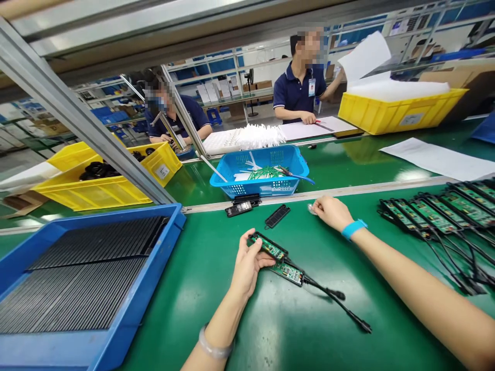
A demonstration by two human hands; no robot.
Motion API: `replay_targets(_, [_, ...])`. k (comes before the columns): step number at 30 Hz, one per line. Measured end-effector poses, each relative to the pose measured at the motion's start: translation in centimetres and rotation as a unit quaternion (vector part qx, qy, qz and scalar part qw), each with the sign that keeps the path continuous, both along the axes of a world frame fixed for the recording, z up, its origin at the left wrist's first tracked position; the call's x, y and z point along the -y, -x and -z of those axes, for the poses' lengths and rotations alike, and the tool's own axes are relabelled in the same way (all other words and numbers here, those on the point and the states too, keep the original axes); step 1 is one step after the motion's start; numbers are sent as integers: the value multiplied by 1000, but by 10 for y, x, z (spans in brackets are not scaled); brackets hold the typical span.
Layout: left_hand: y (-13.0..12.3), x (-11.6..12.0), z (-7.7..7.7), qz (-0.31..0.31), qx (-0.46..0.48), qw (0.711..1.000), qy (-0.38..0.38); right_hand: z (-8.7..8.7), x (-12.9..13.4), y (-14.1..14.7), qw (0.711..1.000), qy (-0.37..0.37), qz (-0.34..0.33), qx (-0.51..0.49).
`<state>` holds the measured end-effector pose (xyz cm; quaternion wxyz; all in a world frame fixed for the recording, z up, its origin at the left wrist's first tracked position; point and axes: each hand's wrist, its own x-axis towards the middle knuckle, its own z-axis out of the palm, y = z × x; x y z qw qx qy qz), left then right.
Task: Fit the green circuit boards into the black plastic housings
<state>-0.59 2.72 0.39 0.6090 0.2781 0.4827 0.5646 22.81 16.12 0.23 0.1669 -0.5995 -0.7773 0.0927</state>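
My left hand (250,263) grips a green circuit board in a black case (270,246), thumb on top and fingers beneath. A second cased circuit board (289,272) lies just under it; whether the hand also touches that one I cannot tell. Black cables with plugs (336,299) trail from the boards toward the lower right. My right hand (331,211), with a blue wristband, is stretched to the far side of the bench, fingertips pinched on something small and pale. Ahead of my left hand lie a black ribbed cover (277,216) and a black case with a label (240,207).
A blue tray (154,288) of black strips stands at left, a blue basket (259,188) with green and white pieces behind. Several cabled boards (436,211) lie at right. Yellow bins (402,111) and two people (296,85) are across the bench; a metal post (96,118) slants at left.
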Motion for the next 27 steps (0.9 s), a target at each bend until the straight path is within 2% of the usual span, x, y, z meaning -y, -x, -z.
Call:
replay_targets(3, [-1, -5, 10, 25, 1, 1000, 3, -6, -9, -1, 999, -8, -5, 42])
replay_targets(5, [-2, -7, 16, 54, -74, 996, -8, -11, 2, 4, 998, -10, -31, 45])
replay_targets(7, [-1, -7, 20, 65, -173, 982, -28, -16, 24, 12, 996, 3, -84, 34])
replay_targets(9, [2, -6, 20, 52, -293, 952, -73, -17, 54, 22, 987, 27, -160, 12])
replay_targets(11, [5, -5, 17, 39, -398, 908, -121, -12, 86, 31, 971, 42, -237, -9])
replay_targets(13, [8, -4, 13, 48, -460, 874, -147, -2, 113, 40, 965, 23, -262, -3])
replay_targets(14, [9, -4, 12, 62, -457, 876, -138, 4, 124, 45, 967, 3, -256, 5])
replay_targets(16, [10, -4, 11, 81, -419, 899, -101, 15, 137, 55, 972, -40, -229, 27])
replay_targets(18, [13, -5, 11, 74, -393, 913, -79, 21, 141, 67, 976, -63, -203, 47])
replay_targets(19, [16, -7, 12, 52, -397, 913, -82, 23, 140, 73, 978, -67, -192, 54])
replay_targets(23, [31, -14, 19, -68, -453, 880, -124, 21, 133, 98, 982, -63, -166, 65])
replay_targets(27, [36, -19, 28, -98, -427, 891, -121, 21, 133, 115, 976, -82, -180, 96])
